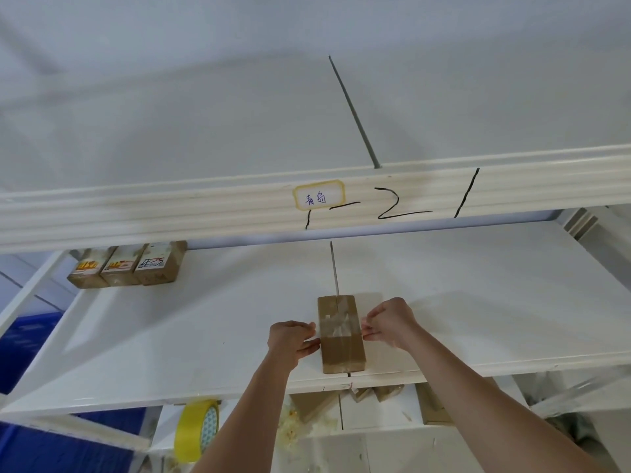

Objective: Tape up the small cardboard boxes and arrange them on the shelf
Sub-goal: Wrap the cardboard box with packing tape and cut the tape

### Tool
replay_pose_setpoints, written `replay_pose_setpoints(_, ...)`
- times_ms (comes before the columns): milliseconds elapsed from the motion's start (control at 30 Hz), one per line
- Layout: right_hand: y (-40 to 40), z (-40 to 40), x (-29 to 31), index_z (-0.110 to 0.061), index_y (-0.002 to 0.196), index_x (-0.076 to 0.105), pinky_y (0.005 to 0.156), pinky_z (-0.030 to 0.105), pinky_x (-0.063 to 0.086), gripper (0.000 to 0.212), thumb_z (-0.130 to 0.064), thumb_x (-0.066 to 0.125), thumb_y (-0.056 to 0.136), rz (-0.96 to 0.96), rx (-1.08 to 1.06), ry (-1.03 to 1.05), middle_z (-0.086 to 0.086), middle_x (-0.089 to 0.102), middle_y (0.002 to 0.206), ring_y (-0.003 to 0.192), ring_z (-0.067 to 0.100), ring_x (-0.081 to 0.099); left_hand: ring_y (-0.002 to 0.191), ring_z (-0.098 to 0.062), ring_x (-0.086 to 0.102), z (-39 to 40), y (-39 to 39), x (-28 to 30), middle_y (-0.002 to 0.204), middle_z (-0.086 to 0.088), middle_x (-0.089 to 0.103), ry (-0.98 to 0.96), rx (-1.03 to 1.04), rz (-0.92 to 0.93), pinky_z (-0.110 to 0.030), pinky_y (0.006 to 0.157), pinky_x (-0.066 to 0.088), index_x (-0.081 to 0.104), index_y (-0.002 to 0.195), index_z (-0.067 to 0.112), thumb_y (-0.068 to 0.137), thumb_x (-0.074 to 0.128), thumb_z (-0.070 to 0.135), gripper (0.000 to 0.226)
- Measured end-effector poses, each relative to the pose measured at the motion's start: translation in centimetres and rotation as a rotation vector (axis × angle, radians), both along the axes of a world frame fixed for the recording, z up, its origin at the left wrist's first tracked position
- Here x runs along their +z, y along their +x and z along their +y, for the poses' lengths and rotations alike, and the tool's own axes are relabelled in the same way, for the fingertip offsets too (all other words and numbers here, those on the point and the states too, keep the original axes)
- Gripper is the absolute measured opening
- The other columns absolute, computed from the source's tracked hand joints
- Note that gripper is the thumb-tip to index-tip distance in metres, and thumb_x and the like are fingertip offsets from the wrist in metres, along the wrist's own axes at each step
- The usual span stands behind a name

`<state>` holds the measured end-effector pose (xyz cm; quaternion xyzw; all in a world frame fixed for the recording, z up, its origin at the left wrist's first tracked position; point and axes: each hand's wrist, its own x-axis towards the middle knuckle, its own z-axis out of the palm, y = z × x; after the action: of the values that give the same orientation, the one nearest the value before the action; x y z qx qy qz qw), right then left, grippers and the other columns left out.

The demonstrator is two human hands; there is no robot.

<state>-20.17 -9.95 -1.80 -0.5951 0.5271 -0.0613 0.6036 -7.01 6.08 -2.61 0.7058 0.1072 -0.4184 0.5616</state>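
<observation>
Both grips' fingertips on box (pixel 341 336), tape faint.

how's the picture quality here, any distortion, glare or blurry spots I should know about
Head view: wide-angle distortion bows the shelf beam and splays the forearms; lighting is soft and even, with only faint shadows beside the cardboard box; the clear tape across the box gives a mild sheen; the three boxes at the back left and the yellow tape roll look slightly soft, their labels unreadable.
</observation>
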Motion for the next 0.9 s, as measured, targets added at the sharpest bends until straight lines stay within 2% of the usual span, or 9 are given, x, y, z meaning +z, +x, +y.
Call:
replay_pose_setpoints(67,0.0,0.0,-0.2,0.013,0.087,0.063,0.071,0.049,0.064,0.006,0.018,0.066,0.086,0.005,-0.01,0.0,0.032,0.069,0.091,0.075,0.041,0.074,0.082,-0.037,0.074,0.0,-0.1,0.0,0.094,-0.018,0.073,-0.006,0.005,0.0,-0.043,0.068,0.064,0.068,0.095,-0.008,0.085,0.072,-0.011,0.012)
replay_pose_setpoints(167,-0.1,0.1,-0.7,0.014,0.087,0.064,0.071,0.048,0.064,0.007,0.015,0.07,0.085,0.028,-0.006,-0.009,0.031,0.07,0.088,0.073,0.039,0.075,0.083,-0.036,0.074,0.0,-0.2,-0.3,0.096,-0.018,0.073,-0.006,0.006,-0.001,-0.047,0.076,0.063,0.067,0.095,-0.008,0.084,0.074,-0.01,0.012)
replay_pose_setpoints(267,-0.1,0.2,-1.1,0.012,0.091,0.065,0.065,0.041,0.064,0.01,0.01,0.073,0.085,0.04,-0.012,-0.004,0.027,0.072,0.085,0.072,0.034,0.076,0.085,-0.038,0.073,0.0,-0.3,-0.6,0.098,-0.019,0.072,0.0,0.013,0.013,-0.05,0.081,0.062,0.068,0.095,-0.008,0.083,0.074,-0.01,0.013)
replay_pose_setpoints(433,0.2,0.4,-1.5,0.007,0.091,0.066,0.056,0.032,0.061,0.003,0.008,0.068,0.09,0.05,-0.034,0.042,0.024,0.071,0.09,0.075,0.031,0.074,0.088,-0.034,0.071,0.1,-0.3,-1.2,0.097,-0.022,0.073,-0.025,0.061,0.145,-0.043,0.073,0.061,0.069,0.099,-0.01,0.083,0.074,-0.01,0.017)
replay_pose_setpoints(600,0.5,0.6,-1.9,0.005,0.09,0.067,0.051,0.028,0.059,0.003,0.008,0.068,0.09,0.056,-0.083,0.073,0.024,0.072,0.09,0.074,0.028,0.073,0.089,-0.034,0.07,-0.2,-0.8,-1.7,0.105,-0.024,0.071,-0.044,0.061,0.237,-0.044,0.083,0.06,0.069,0.102,-0.01,0.083,0.077,-0.003,0.022)
replay_pose_setpoints(700,0.2,0.8,-2.4,0.004,0.09,0.067,0.058,0.03,0.06,0.005,0.008,0.069,0.09,0.02,-0.145,0.154,0.024,0.071,0.094,0.082,0.029,0.073,0.093,-0.035,0.068,-0.2,-0.7,-2.1,0.115,-0.025,0.069,-0.08,0.062,0.286,-0.046,0.09,0.058,0.066,0.113,-0.01,0.087,0.074,0.001,0.029)
replay_pose_setpoints(767,0.0,0.9,-2.6,0.008,0.097,0.066,0.062,0.033,0.06,0.008,0.01,0.068,0.089,-0.032,-0.184,0.23,0.027,0.071,0.097,0.085,0.031,0.072,0.095,-0.035,0.068,-0.2,-0.8,-2.4,0.118,-0.025,0.068,-0.08,0.085,0.294,-0.047,0.092,0.058,0.065,0.116,-0.01,0.088,0.074,0.001,0.031)
replay_pose_setpoints(900,0.0,1.0,-2.2,0.013,0.106,0.064,0.066,0.035,0.058,0.016,0.012,0.066,0.09,-0.054,-0.214,0.285,0.029,0.069,0.102,0.09,0.033,0.069,0.089,-0.037,0.073,-0.7,-1.2,-2.3,0.102,-0.023,0.073,-0.029,0.128,0.255,-0.05,0.084,0.061,0.067,0.104,-0.009,0.08,0.082,0.001,0.03)
